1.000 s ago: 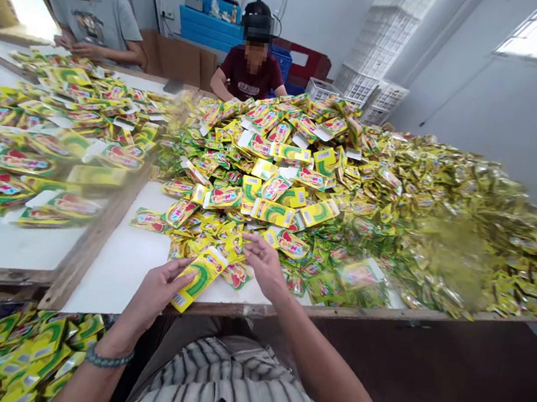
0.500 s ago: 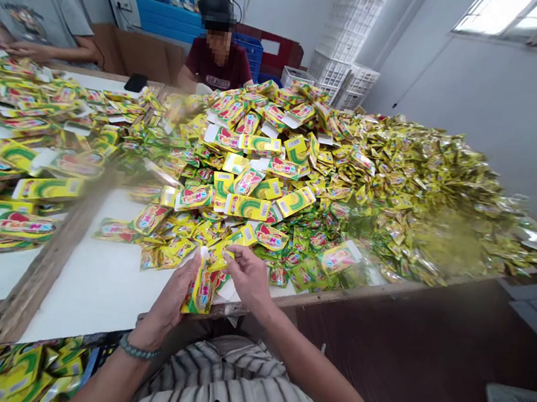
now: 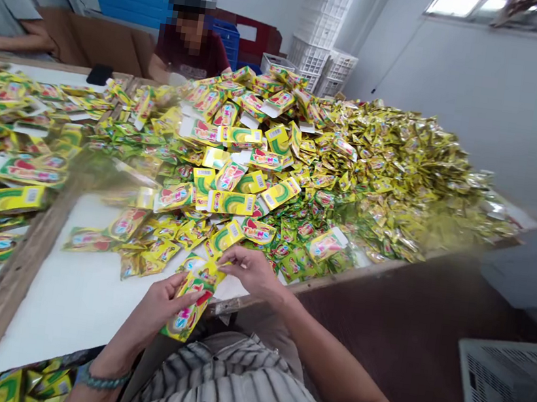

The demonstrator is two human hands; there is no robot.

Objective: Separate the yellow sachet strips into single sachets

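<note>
My left hand (image 3: 159, 304) is closed around a yellow and green printed carton (image 3: 185, 314), tilted over the table's front edge, its thumb lying across the printed face. At the carton's upper end, the fingers of my right hand (image 3: 255, 274) are pinched together on something yellow. Whether that is a sachet or part of the carton I cannot tell. Just beyond both hands, small yellow sachets (image 3: 157, 253) lie loose on the white tabletop (image 3: 73, 294). A yellow carton (image 3: 224, 238) lies right behind my right hand.
Cartons are heaped mid-table, with a large mound of sachets (image 3: 394, 151) to the right. A wooden strip (image 3: 14, 286) divides off more cartons at left. Two people sit across the table, one in a dark red shirt (image 3: 203, 54). Plastic crates (image 3: 497, 376) stand on the floor at right.
My left hand has tilted the carton further and brought it lower and closer to me. My right hand remains pinched at its upper end. The head view has shifted rightward.
</note>
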